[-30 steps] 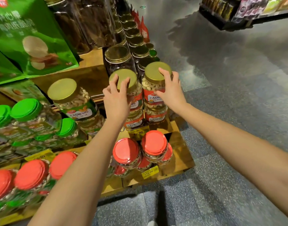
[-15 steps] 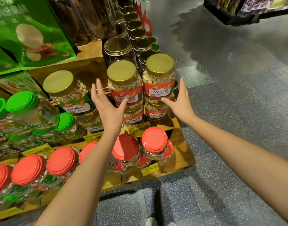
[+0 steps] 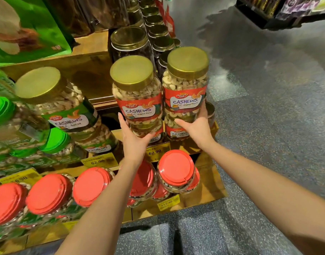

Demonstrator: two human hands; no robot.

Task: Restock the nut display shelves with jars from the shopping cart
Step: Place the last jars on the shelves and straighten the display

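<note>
Head view. Holds the left cashew jar low down with the left hand, fingers up its left side, thumb bent across the front. Holds the right cashew jar low down with the right hand, thumb in front, fingers wrapped round its right side. Both jars standing up straight, side by side, nearly touching, each with a gold lid and a red label saying CASHEWS. Right under them, just behind the hands: lower jars of the same kind. Cannot tell if the held jars sit on them or hang just above.

Just below the hands: yellow price tags on the edge of the wooden shelf. Under both wrists, one step down: a row of jars with red lids. Left of the left hand: a cashew jar with a green label, stacked on another one. Further left: jars with green lids, blurry. Past the hands, further back: dark jars with gold lids in a long line. Up and to the left of the hands: a big green bag. Right of the right hand: shiny grey floor.
</note>
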